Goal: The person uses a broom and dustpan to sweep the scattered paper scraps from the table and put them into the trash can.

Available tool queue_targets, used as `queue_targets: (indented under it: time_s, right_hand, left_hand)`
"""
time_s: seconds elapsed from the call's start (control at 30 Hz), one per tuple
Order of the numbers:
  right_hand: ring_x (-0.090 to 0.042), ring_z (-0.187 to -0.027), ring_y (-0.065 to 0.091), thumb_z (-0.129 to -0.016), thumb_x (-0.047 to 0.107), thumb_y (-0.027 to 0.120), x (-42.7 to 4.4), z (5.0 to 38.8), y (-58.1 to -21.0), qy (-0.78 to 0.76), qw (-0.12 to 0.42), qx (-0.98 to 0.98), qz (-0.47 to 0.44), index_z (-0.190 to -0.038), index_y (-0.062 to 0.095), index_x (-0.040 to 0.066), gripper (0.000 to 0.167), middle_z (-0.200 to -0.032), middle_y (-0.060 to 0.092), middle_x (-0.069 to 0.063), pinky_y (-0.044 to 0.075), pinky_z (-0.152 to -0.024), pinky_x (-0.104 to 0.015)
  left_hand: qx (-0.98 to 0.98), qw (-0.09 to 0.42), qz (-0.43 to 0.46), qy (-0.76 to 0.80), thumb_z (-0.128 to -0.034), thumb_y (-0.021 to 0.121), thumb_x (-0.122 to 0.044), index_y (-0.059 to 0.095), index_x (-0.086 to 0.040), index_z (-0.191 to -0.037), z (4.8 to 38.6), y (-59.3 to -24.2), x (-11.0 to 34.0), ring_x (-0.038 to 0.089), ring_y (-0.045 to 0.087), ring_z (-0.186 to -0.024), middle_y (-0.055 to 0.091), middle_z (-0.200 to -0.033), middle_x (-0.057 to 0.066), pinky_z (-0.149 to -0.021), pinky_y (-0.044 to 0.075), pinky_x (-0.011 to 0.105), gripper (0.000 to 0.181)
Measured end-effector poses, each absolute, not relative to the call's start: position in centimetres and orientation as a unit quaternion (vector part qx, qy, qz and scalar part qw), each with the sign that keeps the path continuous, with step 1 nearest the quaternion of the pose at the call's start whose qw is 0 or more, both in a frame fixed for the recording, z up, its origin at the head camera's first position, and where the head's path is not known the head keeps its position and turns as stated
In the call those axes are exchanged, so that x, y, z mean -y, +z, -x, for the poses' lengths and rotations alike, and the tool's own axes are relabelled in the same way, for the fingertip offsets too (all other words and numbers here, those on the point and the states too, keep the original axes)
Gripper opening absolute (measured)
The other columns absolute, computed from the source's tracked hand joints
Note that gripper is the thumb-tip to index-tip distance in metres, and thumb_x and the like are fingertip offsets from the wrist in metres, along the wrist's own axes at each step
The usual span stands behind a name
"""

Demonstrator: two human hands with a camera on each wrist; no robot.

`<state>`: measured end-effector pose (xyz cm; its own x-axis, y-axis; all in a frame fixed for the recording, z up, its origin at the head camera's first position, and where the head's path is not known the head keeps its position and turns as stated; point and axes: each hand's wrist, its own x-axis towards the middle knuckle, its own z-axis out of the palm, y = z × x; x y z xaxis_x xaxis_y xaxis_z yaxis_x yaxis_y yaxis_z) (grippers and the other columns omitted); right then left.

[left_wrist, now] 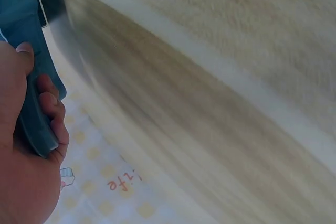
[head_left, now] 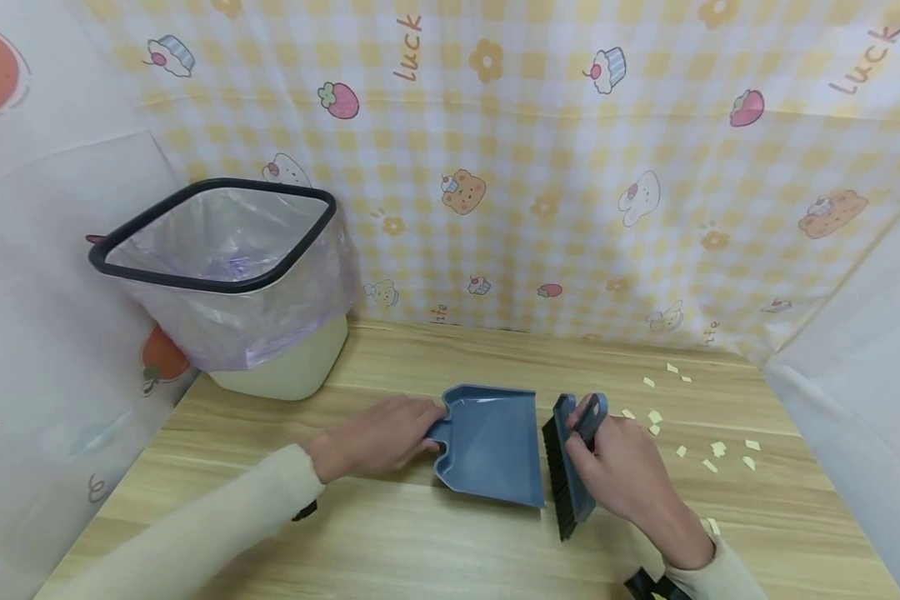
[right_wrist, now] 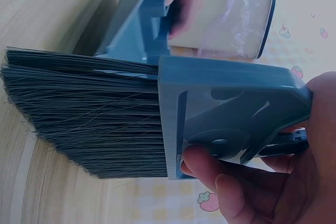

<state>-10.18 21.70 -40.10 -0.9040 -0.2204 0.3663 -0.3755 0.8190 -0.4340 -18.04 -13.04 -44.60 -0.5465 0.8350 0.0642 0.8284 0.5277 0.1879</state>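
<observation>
My left hand (head_left: 390, 432) grips the short handle of a blue dustpan (head_left: 491, 446) in the middle of the table. In the left wrist view the fingers curl round that handle (left_wrist: 38, 121). The pan's wide mouth faces right. Just right of the mouth, my right hand (head_left: 621, 462) holds a blue hand brush (head_left: 576, 467) with black bristles (right_wrist: 89, 114). A small gap shows between brush and pan in the head view. Small pale yellow paper scraps (head_left: 718, 449) lie scattered on the table right of and beyond the brush.
A cream trash bin (head_left: 285, 371) with a black rim (head_left: 217, 285) and a translucent purple bag liner (head_left: 247, 325) stands at the back left. The wood-grain table (head_left: 435, 542) meets a checked, printed curtain (head_left: 540, 167) behind. White sheeting (head_left: 862, 375) hangs along the right side.
</observation>
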Motion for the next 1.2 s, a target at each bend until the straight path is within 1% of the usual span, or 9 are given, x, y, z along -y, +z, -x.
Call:
queue_targets:
  time_s: [0.1,0.3,0.47,0.57,0.67,0.83,1.0,1.1,1.2]
  right_hand:
    - [-0.002,-0.066,0.057,-0.095,0.003,0.067,-21.7,10.2,-40.1,0.256,0.154,0.941,-0.158,-0.102,0.07,0.018,0.017,-0.082,0.069,0.008,0.049,-0.059,-0.031]
    - [-0.001,-0.063,0.054,-0.095,0.004,0.067,-21.7,10.2,-40.2,0.255,0.154,0.942,-0.155,-0.103,0.071,0.018,0.016,-0.081,0.069,0.009,0.047,-0.057,-0.03]
    - [-0.002,-0.062,0.053,-0.095,0.004,0.067,-21.6,10.2,-40.1,0.256,0.149,0.943,-0.151,-0.103,0.07,0.018,0.016,-0.08,0.069,0.009,0.047,-0.056,-0.031]
    - [-0.002,-0.063,0.053,-0.096,0.004,0.067,-21.6,10.1,-40.1,0.257,0.147,0.944,-0.149,-0.103,0.07,0.018,0.016,-0.081,0.069,0.009,0.047,-0.057,-0.031]
    - [-0.002,-0.062,0.053,-0.095,0.004,0.067,-21.6,10.1,-40.1,0.258,0.146,0.944,-0.147,-0.103,0.07,0.018,0.016,-0.081,0.069,0.008,0.047,-0.056,-0.03]
    - [-0.002,-0.062,0.052,-0.096,0.005,0.067,-21.6,10.1,-40.1,0.258,0.144,0.944,-0.146,-0.103,0.07,0.018,0.016,-0.08,0.067,0.009,0.046,-0.056,-0.03]
    - [-0.002,-0.061,0.05,-0.095,0.005,0.067,-21.6,10.1,-40.1,0.258,0.145,0.944,-0.147,-0.103,0.07,0.017,0.015,-0.078,0.066,0.01,0.044,-0.054,-0.029]
    - [-0.002,-0.061,0.05,-0.095,0.005,0.067,-21.6,10.1,-40.2,0.258,0.146,0.944,-0.147,-0.103,0.07,0.018,0.015,-0.078,0.066,0.01,0.044,-0.054,-0.029]
    - [-0.002,-0.063,0.054,-0.095,0.004,0.067,-21.6,10.2,-40.2,0.258,0.146,0.943,-0.147,-0.102,0.07,0.018,0.015,-0.081,0.068,0.009,0.046,-0.055,-0.029]
  left_hand:
    - [-0.872,0.02,-0.479,0.101,-0.1161,0.059,-0.028,0.059,0.0,-0.139,18.1,-45.0,12.9,0.021,0.068,-0.109,0.071,-0.122,0.008,-0.103,0.057,0.043,0.036]
    - [-0.872,0.018,-0.48,0.094,-0.1163,0.059,-0.029,0.059,0.0,-0.139,18.3,-45.6,12.7,0.021,0.069,-0.108,0.071,-0.122,0.007,-0.102,0.057,0.043,0.037]
    - [-0.872,0.025,-0.479,0.104,-0.1161,0.059,-0.029,0.061,-0.002,-0.134,18.5,-46.0,12.6,0.014,0.065,-0.099,0.069,-0.114,0.002,-0.098,0.058,0.04,0.033]
    - [-0.87,0.026,-0.481,0.104,-0.1163,0.059,-0.028,0.061,-0.002,-0.132,18.6,-46.1,12.6,0.013,0.064,-0.097,0.068,-0.111,0.001,-0.096,0.058,0.039,0.03]
    - [-0.869,0.025,-0.484,0.098,-0.1165,0.059,-0.028,0.061,-0.002,-0.132,18.6,-46.2,12.5,0.015,0.065,-0.099,0.068,-0.112,0.002,-0.097,0.058,0.039,0.03]
    - [-0.871,0.027,-0.483,0.087,-0.117,0.058,-0.029,0.061,-0.001,-0.137,18.7,-46.4,12.4,0.02,0.07,-0.109,0.071,-0.122,0.007,-0.102,0.058,0.041,0.035]
    - [-0.875,0.044,-0.472,0.098,-0.117,0.058,-0.028,0.058,0.002,-0.144,18.8,-46.3,12.4,0.024,0.071,-0.118,0.072,-0.132,0.012,-0.105,0.057,0.042,0.041]
    - [-0.875,0.049,-0.469,0.108,-0.1167,0.059,-0.027,0.057,0.003,-0.146,18.9,-46.3,12.3,0.025,0.071,-0.12,0.072,-0.133,0.013,-0.105,0.058,0.042,0.042]
    - [-0.871,0.045,-0.476,0.111,-0.1168,0.058,-0.027,0.058,0.002,-0.144,19.0,-46.2,12.3,0.023,0.072,-0.116,0.073,-0.13,0.012,-0.102,0.059,0.04,0.039]
